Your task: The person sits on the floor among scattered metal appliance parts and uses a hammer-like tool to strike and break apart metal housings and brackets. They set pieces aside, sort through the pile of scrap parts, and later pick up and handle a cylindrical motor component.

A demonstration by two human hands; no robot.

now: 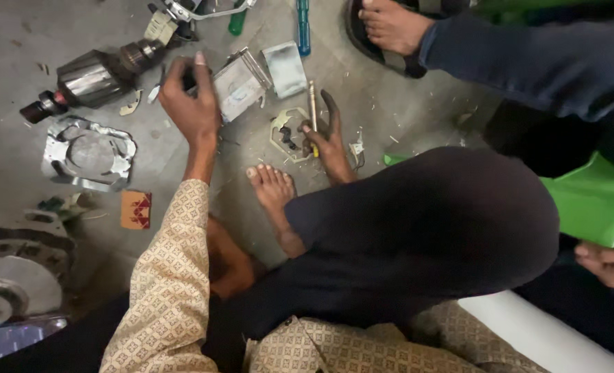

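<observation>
My left hand (191,103), in a patterned beige sleeve, reaches out over the concrete floor. Its fingers curl around a small dark part (189,78) right beside a grey metal housing block (238,88). My right hand (326,138) comes out from behind my dark-clad knee and grips a thin screwdriver-like tool (312,102), index finger stretched along it. The tool's lower end rests at a small pale gasket plate (280,128) with dark bits on it. My bare foot (272,188) sits just below that plate.
A motor armature (100,76) and a stamped metal bracket (86,153) lie at left, round metal parts (17,276) lower left. A flat metal plate (286,68), a blue-handled screwdriver (303,27), another person's foot (390,24) and hand (611,266), and green plastic (597,200) surround me.
</observation>
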